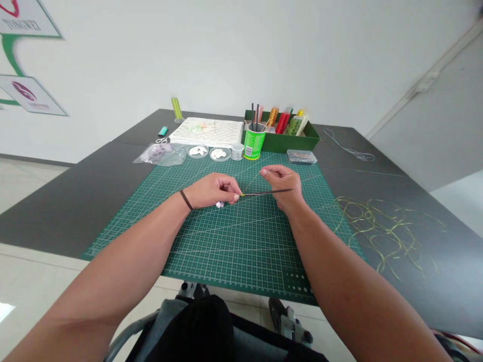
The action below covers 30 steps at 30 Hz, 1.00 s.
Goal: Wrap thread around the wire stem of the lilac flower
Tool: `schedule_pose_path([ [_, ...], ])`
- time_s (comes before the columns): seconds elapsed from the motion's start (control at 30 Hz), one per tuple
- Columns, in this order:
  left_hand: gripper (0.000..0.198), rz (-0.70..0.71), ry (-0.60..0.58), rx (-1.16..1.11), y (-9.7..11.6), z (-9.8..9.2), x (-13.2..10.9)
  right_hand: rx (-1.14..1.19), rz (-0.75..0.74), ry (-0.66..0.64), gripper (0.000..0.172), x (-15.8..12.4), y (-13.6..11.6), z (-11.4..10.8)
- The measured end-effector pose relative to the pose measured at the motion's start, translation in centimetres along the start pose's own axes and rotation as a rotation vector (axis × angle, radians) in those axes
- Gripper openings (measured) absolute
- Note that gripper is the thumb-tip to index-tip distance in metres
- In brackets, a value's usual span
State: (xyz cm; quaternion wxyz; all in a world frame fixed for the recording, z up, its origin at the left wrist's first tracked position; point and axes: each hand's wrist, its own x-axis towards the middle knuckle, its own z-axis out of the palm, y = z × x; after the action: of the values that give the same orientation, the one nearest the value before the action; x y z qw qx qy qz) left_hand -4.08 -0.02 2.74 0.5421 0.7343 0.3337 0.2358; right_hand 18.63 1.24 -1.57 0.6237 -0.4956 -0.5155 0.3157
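Note:
Above the green cutting mat (241, 241), my left hand (213, 191) pinches one end of a thin dark stick (267, 192) where a bit of yellow-green thread is wound. My right hand (283, 186) is closed around the stick's other end and pinches a fine yellow-green thread (253, 180) that runs up to its raised fingers. Under my left hand a small white piece (220, 204) lies on the mat. A dark band circles my left wrist.
At the mat's far edge stand a green cup of sticks (254, 142), small clear dishes (220, 154), a plastic bag (162, 154), a white board (207, 132) and a green tray of thread spools (287, 138). Loose yellow-green thread (381, 231) sprawls on the dark table at right.

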Motion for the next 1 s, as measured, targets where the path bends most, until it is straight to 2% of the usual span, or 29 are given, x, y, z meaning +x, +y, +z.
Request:
schedule_pose_path([
  [0.1, 0.010, 0.031, 0.004, 0.189, 0.3, 0.1, -0.2, -0.024, -0.026, -0.003, 0.025, 0.3, -0.7, -0.6],
  [0.33, 0.010, 0.153, -0.104, 0.321, 0.3, -0.3, -0.5, -0.130, -0.071, -0.093, 0.023, 0.4, -1.7, -2.0],
  [0.43, 0.009, 0.145, -0.168, 0.341, 0.3, -0.3, -0.6, -0.204, -0.187, -0.073, 0.019, 0.4, -2.2, -2.3],
  [0.53, 0.007, 0.135, -0.175, 0.402, 0.4, -0.1, -0.5, -0.328, -0.310, -0.056, 0.016, 0.2, -3.1, -2.3],
  [0.7, 0.010, 0.129, -0.074, 0.524, 0.2, 0.3, -0.3, -0.451, -0.548, 0.014, 0.011, -1.0, -5.4, -2.0],
  [0.8, 0.012, 0.132, -0.011, 0.601, 0.0, 0.5, -0.1, -0.524, -0.712, 0.043, 0.015, -2.1, -6.3, -1.6],
  [1.0, 0.014, 0.168, 0.215, 0.833, -0.3, 1.0, 0.2, -0.674, -1.037, 0.114, 0.021, -4.0, -7.0, -1.0],
])
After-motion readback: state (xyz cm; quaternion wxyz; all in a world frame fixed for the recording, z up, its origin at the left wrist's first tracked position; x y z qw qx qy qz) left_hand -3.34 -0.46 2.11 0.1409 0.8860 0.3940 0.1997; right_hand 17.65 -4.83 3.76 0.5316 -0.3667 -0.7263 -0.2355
